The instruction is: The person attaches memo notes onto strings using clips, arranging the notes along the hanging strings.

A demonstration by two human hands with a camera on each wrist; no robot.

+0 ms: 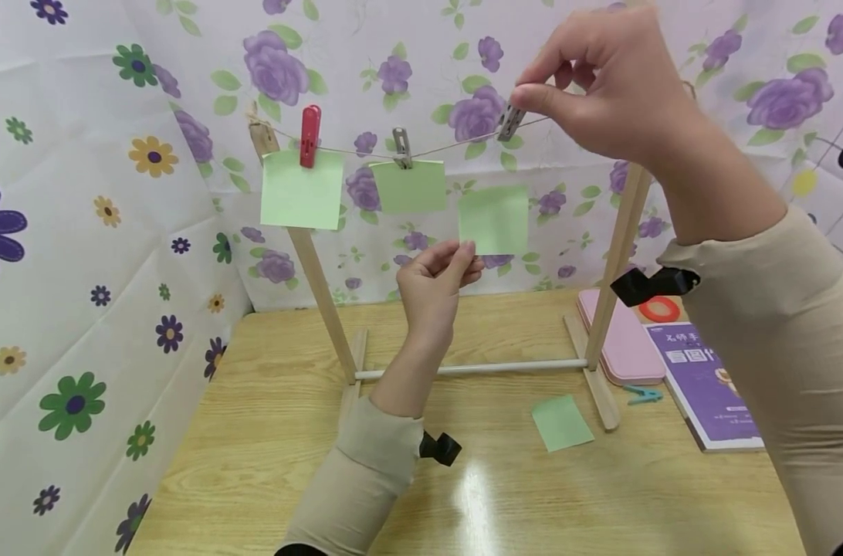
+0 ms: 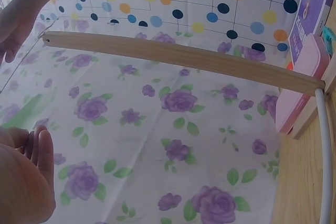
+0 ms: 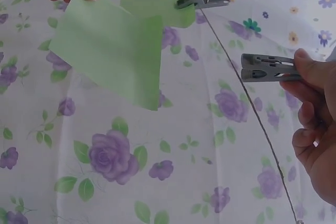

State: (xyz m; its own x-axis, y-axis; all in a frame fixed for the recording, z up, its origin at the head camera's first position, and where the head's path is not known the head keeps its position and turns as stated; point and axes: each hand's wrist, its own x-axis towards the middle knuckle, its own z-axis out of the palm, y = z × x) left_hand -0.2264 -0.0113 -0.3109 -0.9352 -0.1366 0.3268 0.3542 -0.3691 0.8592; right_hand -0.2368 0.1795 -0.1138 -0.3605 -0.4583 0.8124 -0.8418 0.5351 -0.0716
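Note:
My left hand pinches the lower edge of a green paper square, which hangs in the air below the string. Higher up at the right, my right hand pinches a grey clothespin between thumb and forefinger. In the right wrist view that clothespin is beside the string, its tips close to it, and the paper is apart from it. Two more green papers hang on the string, one under a red clothespin, the other under a grey clothespin.
A wooden frame with a left post, right post and white crossbar stands on the table. A loose green paper, blue clothespin, pink case, orange ring and purple book lie at the right.

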